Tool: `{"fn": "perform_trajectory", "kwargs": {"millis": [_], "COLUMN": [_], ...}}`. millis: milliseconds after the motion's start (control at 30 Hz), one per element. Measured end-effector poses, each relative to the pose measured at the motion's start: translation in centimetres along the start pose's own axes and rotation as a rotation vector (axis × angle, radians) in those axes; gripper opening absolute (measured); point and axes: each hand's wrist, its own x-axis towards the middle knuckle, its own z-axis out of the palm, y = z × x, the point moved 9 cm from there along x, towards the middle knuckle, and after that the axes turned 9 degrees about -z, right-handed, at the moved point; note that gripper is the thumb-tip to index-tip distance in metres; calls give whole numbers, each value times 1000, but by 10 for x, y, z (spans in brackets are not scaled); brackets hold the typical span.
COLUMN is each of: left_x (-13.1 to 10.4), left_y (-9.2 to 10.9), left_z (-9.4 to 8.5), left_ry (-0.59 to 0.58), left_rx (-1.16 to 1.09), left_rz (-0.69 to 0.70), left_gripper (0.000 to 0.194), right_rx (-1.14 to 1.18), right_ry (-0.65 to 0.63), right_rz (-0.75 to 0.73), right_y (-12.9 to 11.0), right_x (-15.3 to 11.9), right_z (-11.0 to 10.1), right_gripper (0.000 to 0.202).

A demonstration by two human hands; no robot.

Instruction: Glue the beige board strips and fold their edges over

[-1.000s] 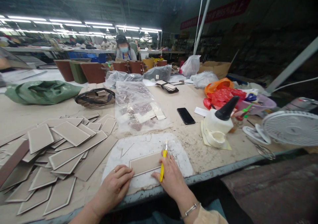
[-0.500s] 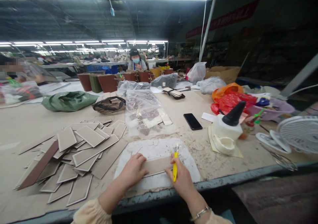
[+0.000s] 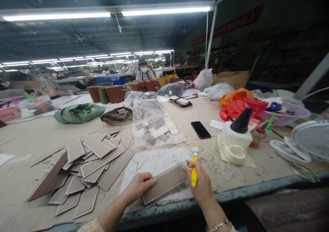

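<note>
Before us the bench [image 3: 207, 156] fills the near view, and on it, to our left, a loose pile [image 3: 102, 161] of beige pieces with pale borders spreads out beyond the left forearm. Next in size comes the white slab [image 3: 164, 155], set right at our edge of the bench. Over that slab, between our hands, we have one panel [image 3: 166, 182], tilted, its long axis running from near left to far right; we cannot tell whether its lower edge touches the slab. To the right, well apart from the panel, stands the white bottle [image 3: 233, 136] with its black cone, and the right hand is the nearer one to it. Our left hand [image 3: 137, 187] is closed on the panel's left end, thumb on the upper face, so the panel lies to the right of it. Our right hand [image 3: 202, 180] is curled round the brush [image 3: 194, 172], with its fingertips at the panel's right end, so from there the panel lies to the left. The brush, smallest of all, points its bristles away from us, just beyond the panel's far right corner, its handle slanting across the panel's axis.
</note>
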Motion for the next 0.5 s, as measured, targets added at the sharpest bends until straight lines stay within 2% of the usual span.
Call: {"fn": "perform_trajectory", "kwargs": {"millis": [167,267,367,500], "left_x": [-19,-26,-34,-44], "left_y": [1,-1,-9,-24], "left_z": [7,7,8,26], "left_ry": [34,76,127,24], "left_rx": [-168,-241,-448,-827], "left_rz": [7,5,-9,-32], "left_gripper": [46,49,52,54], "right_rx": [26,75,77,35], "right_ry": [-31,77,174,204], "right_rz": [-58,-100,-97,-91], "right_y": [-18,-30,-34,-35], "right_x": [0,0,0,2], "right_z": [8,0,-12,-22], "right_gripper": [19,21,21,21]}}
